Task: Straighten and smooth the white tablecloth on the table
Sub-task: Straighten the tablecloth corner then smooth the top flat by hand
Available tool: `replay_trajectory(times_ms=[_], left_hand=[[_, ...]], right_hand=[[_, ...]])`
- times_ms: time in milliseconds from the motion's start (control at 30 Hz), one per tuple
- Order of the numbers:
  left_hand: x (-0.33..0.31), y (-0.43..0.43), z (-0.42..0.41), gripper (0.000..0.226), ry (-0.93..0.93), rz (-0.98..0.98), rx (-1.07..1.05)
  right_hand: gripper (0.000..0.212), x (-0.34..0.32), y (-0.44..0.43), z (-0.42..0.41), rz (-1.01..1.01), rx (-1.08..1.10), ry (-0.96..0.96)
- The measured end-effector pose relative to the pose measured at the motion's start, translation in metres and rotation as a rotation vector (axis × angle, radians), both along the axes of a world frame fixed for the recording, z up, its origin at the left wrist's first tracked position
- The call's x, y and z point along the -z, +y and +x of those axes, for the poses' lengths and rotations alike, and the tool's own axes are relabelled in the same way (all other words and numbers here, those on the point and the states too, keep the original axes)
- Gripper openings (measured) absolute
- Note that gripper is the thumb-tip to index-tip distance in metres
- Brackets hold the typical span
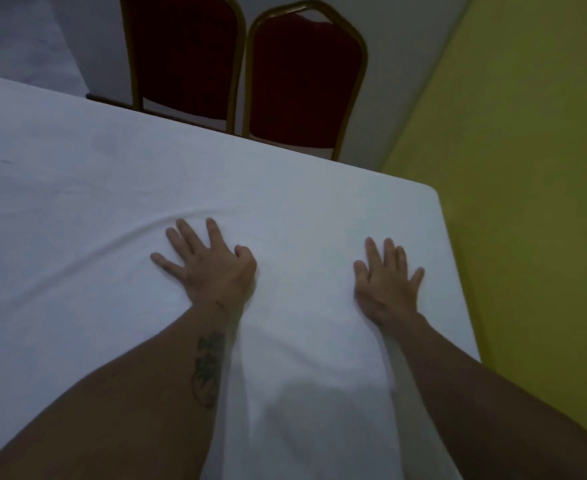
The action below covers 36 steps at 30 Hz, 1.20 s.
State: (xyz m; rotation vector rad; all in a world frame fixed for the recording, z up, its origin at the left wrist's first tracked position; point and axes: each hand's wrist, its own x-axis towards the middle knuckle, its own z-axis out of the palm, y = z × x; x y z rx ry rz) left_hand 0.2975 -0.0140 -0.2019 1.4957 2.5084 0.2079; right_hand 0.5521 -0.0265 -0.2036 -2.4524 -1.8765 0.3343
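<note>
**Both palms flat on the white tablecloth, near the table's corner**

So the white tablecloth covers the whole table top here, running out of the picture on the left and at the bottom, and it drapes over the rounded corner on the right. Both hands are pressed down on it, palms flat, nothing gripped in either one.

The left hand is spread wide, fingers fanned out toward the far edge, though the thumb looks curled in a bit rather than lying straight. There's a tattoo on that forearm. The right hand is also laid out flat with fingers apart, sitting closer to the right-hand edge of the table. The two hands are well apart from each other with a bare stretch of cloth between them.

The cloth isn't totally flat: a long soft crease curves from just above the left hand's fingertips off to the left, and there are a few lighter ripples near the wrists.

Past the far edge there are two red chairs with gold frames standing side by side, tucked up against the table. On the right side there's a yellow-green wall.
</note>
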Motion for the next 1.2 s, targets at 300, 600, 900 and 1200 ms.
replay_trajectory(times_ms=[300,600,900,1200], left_hand=[[-0.012,-0.024,-0.100,0.053,-0.283,0.086,0.539],[0.002,-0.020,-0.196,0.062,-0.085,0.162,0.804],[0.004,0.007,-0.290,0.067,0.013,0.018,0.525],[-0.006,-0.038,-0.215,0.062,-0.072,0.015,0.622]], right_hand=[[0.062,-0.031,-0.065,-0.152,-0.023,0.018,0.100],[0.064,-0.002,-0.096,-0.231,0.063,-0.073,-0.011],[0.058,0.004,-0.171,-0.114,0.030,0.350,-0.057],[0.064,0.000,-0.162,-0.185,0.032,0.282,0.004]])
